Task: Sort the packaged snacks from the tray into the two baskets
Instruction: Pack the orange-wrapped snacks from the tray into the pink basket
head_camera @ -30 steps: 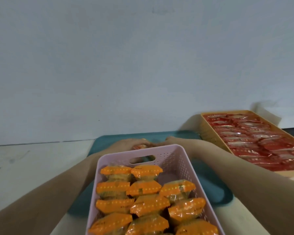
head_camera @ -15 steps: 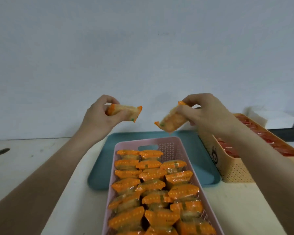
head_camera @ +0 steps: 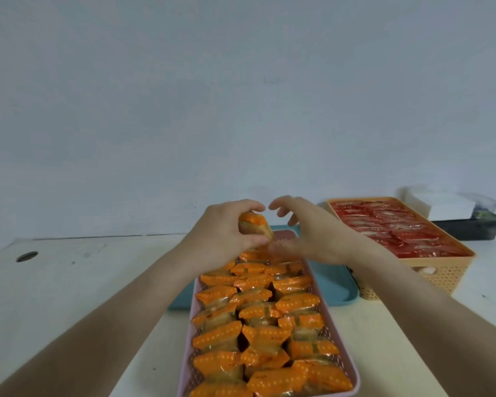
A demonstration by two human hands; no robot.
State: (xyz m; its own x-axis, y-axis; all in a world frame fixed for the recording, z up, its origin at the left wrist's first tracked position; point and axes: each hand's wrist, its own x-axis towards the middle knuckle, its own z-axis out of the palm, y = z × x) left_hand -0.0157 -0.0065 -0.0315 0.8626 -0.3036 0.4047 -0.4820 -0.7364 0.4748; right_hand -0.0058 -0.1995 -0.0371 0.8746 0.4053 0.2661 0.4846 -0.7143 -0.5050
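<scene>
Just below the centre of the frame, my left grip point(head_camera: 225, 234) pinches one orange packet point(head_camera: 254, 226) between thumb and fingers, raised above the far end of the pink basket point(head_camera: 187, 353). My right grip point(head_camera: 312, 233) hovers close beside it with fingers loosely curved. I see nothing held in it, though the area under its palm is blurred.

The held packet sits tilted. Its long axis runs from upper left to lower right in the frame, with the orange sealed end up and leftward and the paler end pointing down toward the basket. The packed orange packets point(head_camera: 258, 310) mostly lie across the basket's width, so mine needs turning to match.

My worry is room. The basket looks full right to its far rim, so a packet set on top could slide off onto the teal tray point(head_camera: 338, 285) or the bench point(head_camera: 83, 282). The film looks slick, and a light pinch may let it slip early. My two grips are nearly touching, so one could knock the other. The orange basket point(head_camera: 430, 277) of red packets point(head_camera: 398, 224) lies at centre right, well apart.
</scene>
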